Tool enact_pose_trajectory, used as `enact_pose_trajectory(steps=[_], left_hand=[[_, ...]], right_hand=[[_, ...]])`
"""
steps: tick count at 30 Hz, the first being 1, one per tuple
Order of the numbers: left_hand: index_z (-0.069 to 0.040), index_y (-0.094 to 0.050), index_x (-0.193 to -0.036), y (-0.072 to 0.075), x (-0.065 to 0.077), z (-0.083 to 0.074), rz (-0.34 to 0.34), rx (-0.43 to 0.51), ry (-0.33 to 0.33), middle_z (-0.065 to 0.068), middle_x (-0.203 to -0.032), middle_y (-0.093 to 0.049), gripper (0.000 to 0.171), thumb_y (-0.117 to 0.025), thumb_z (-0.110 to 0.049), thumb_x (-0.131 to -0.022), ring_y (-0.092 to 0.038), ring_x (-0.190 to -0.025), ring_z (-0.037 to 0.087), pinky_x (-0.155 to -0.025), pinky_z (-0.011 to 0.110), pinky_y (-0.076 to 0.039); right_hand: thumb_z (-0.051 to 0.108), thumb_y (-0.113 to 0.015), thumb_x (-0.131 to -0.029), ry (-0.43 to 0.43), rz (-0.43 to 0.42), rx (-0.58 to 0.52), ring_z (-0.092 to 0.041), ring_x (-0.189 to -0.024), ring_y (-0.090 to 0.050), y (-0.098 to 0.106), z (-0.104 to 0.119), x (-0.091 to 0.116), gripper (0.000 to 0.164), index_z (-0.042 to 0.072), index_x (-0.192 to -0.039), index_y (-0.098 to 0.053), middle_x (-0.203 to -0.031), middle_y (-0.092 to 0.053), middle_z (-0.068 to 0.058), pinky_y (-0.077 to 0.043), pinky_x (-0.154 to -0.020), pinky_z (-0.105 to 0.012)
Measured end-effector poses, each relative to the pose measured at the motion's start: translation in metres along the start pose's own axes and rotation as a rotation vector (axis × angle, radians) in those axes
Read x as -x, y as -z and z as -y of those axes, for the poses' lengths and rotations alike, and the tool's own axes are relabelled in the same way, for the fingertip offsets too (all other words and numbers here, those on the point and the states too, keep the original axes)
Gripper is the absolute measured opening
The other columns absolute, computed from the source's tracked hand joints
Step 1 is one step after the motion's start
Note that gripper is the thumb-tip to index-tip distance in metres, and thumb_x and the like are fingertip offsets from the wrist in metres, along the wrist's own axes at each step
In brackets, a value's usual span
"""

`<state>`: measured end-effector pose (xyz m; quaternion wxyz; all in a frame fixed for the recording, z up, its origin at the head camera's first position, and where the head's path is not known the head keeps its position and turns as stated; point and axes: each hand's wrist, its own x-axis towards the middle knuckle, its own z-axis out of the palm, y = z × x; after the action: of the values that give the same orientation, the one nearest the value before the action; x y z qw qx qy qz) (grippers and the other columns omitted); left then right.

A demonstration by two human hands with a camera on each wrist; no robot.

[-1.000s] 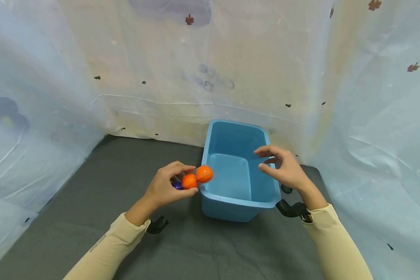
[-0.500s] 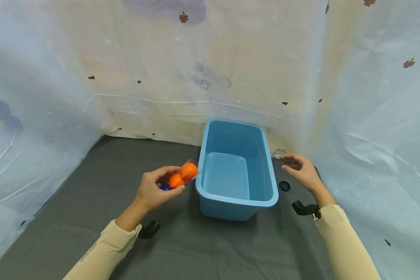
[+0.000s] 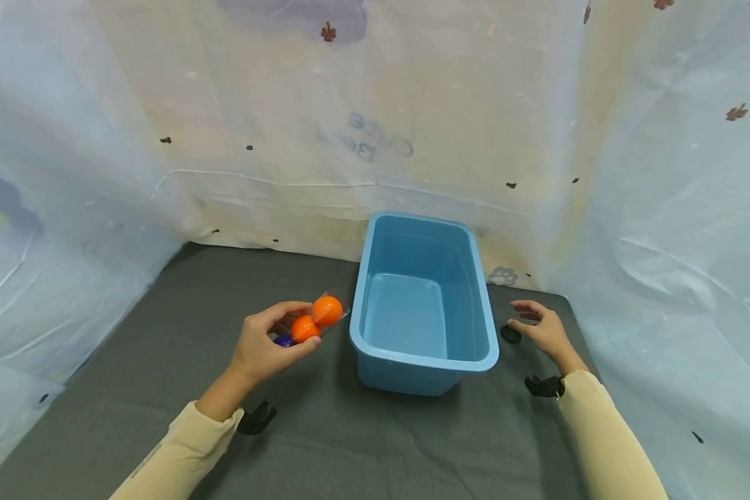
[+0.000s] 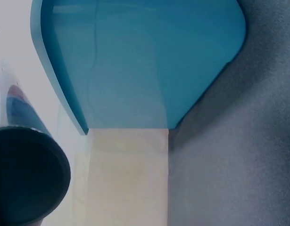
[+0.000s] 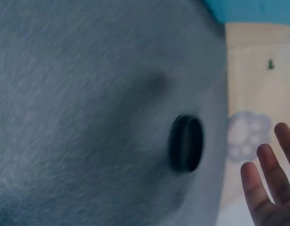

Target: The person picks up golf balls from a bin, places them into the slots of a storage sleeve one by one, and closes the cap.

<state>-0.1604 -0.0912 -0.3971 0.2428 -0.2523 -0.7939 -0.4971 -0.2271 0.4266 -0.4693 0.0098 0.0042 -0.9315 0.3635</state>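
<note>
My left hand (image 3: 264, 347) grips a clear container with two orange balls (image 3: 328, 311) and a blue-purple ball (image 3: 284, 340) in it, just left of the blue tub (image 3: 359, 305). In the left wrist view a dark round end (image 4: 29, 176) fills the lower left corner, with clear plastic above it. To the right of the tub my right hand (image 3: 545, 332) hovers, fingers apart, by a round black lid (image 3: 510, 335). The right wrist view has the lid (image 5: 186, 143) on the grey cloth, apart from my fingertips (image 5: 251, 174).
The blue tub (image 4: 135, 61) stands on a grey cloth surface (image 3: 325, 444). A pale patterned curtain (image 3: 287, 104) closes off the back and both sides. Black wrist mounts (image 3: 257, 419) stick out from both cuffs.
My left hand has drawn left, away from the tub, still holding the container. My right hand has moved from above the tub to its right, then down beside the black lid.
</note>
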Motion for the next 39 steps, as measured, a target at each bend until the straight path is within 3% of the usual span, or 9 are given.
enact_pose_trajectory(steps=[11,17,23,39], left_hand=[[0.004,-0.068,-0.099,0.009,0.003,-0.001,-0.035,-0.012,-0.004,0.015,-0.087,-0.071,0.045,-0.084,0.007,-0.057,-0.061,-0.064,0.016,-0.057,0.02,-0.051],[0.004,-0.068,-0.099,0.011,0.004,-0.001,-0.048,-0.016,-0.017,0.016,-0.088,-0.072,0.046,-0.084,0.007,-0.056,-0.062,-0.064,0.013,-0.058,0.018,-0.051],[0.005,-0.068,-0.1,0.016,0.002,-0.005,-0.041,-0.023,-0.017,0.017,-0.089,-0.072,0.046,-0.084,0.008,-0.057,-0.063,-0.066,0.014,-0.058,0.018,-0.052],[0.005,-0.068,-0.099,0.014,0.0,-0.004,-0.05,-0.018,-0.034,0.017,-0.088,-0.071,0.046,-0.084,0.008,-0.056,-0.063,-0.065,0.014,-0.057,0.018,-0.051]], right_hand=[[0.029,-0.065,-0.092,-0.11,0.069,0.033,-0.048,-0.126,-0.046,-0.014,-0.031,-0.002,0.056,0.004,-0.139,-0.047,-0.143,-0.044,-0.026,-0.045,-0.095,-0.059],[0.029,-0.065,-0.092,-0.098,0.035,0.048,-0.046,-0.12,-0.052,-0.02,-0.045,-0.001,0.055,0.003,-0.137,-0.05,-0.139,-0.048,-0.027,-0.049,-0.092,-0.055],[0.031,-0.069,-0.089,-0.1,0.011,0.047,-0.046,-0.12,-0.051,-0.026,-0.055,-0.002,0.057,0.003,-0.135,-0.051,-0.136,-0.05,-0.027,-0.044,-0.096,-0.058],[0.022,-0.073,-0.084,-0.063,-0.017,0.153,-0.045,-0.109,-0.055,-0.033,-0.057,-0.004,0.049,0.0,-0.126,-0.06,-0.124,-0.054,-0.031,-0.045,-0.09,-0.058]])
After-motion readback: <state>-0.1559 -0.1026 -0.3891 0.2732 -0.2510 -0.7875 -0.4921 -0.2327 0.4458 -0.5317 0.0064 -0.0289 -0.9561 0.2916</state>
